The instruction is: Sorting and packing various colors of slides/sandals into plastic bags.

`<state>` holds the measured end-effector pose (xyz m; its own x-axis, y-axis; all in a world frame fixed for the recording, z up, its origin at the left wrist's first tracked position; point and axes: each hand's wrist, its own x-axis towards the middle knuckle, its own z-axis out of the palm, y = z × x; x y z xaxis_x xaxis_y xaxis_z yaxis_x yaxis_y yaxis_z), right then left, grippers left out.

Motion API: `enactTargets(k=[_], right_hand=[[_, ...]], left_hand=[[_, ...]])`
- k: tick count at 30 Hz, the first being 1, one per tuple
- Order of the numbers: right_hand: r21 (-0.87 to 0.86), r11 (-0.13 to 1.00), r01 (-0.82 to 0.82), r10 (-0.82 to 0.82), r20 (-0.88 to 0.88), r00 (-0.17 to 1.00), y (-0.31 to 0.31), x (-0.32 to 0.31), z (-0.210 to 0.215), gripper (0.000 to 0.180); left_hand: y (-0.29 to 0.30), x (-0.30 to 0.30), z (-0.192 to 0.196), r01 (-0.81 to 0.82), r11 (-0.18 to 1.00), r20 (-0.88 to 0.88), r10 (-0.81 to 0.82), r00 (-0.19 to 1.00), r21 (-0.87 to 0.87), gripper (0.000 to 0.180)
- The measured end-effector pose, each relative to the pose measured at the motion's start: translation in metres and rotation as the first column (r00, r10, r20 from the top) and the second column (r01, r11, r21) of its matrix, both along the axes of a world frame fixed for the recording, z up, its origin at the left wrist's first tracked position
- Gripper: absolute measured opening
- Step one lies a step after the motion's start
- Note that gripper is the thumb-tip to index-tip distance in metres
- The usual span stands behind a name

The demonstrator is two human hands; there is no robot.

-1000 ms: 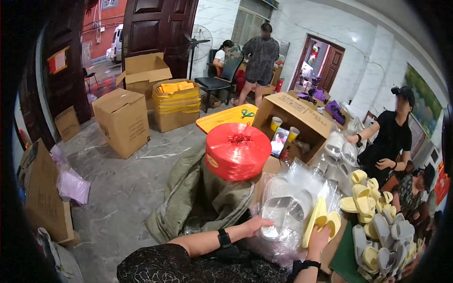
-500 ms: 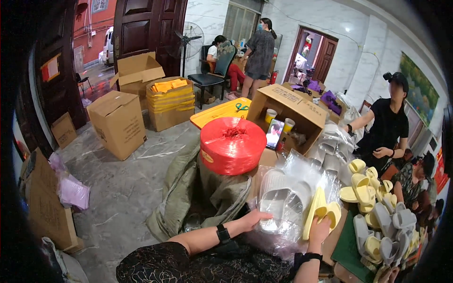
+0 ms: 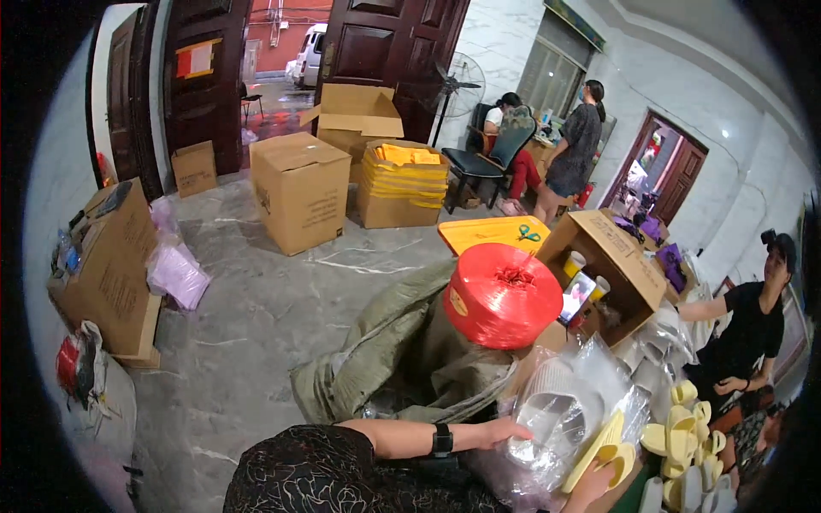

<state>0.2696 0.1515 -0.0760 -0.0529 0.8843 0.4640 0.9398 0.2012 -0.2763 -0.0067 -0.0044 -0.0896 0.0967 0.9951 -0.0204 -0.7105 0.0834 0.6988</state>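
Yellow slippers (image 3: 603, 440), near right, are clamped in the right hand (image 3: 593, 482), apparently unbagged; just left, the left hand (image 3: 503, 433) grips clear plastic (image 3: 609, 366) around grey slippers (image 3: 552, 389), seemingly already bagged.

Bagged slippers (image 3: 556, 406) are placed at the near right, between the left hand (image 3: 505, 433) and the loose slippers (image 3: 596, 451) held in the right hand (image 3: 597, 481). More slippers (image 3: 680, 438) are piled farther right. A twine roll (image 3: 503, 299) is set beyond the left hand, a sack (image 3: 352, 372) spread to its left. Behind the roll, scissors (image 3: 529, 232) are laid on a board (image 3: 470, 235); to its right, cups (image 3: 574, 264) are stood in a carton (image 3: 629, 244).
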Motion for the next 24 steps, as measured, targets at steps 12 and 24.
enactTargets(k=[12,24], right_hand=[[0.004,1.000,0.015,-0.015,0.289,0.957,-0.008,-0.020,-0.003,0.033],[-0.024,0.995,0.095,-0.097,-0.173,0.980,-0.031,-0.017,0.028,0.050]], left_hand=[[-0.011,-0.022,0.019,0.063,0.988,-0.130,-0.082,0.988,-0.141,0.036],[0.001,-0.009,0.006,-0.067,0.978,-0.077,0.053,0.996,-0.198,0.037]])
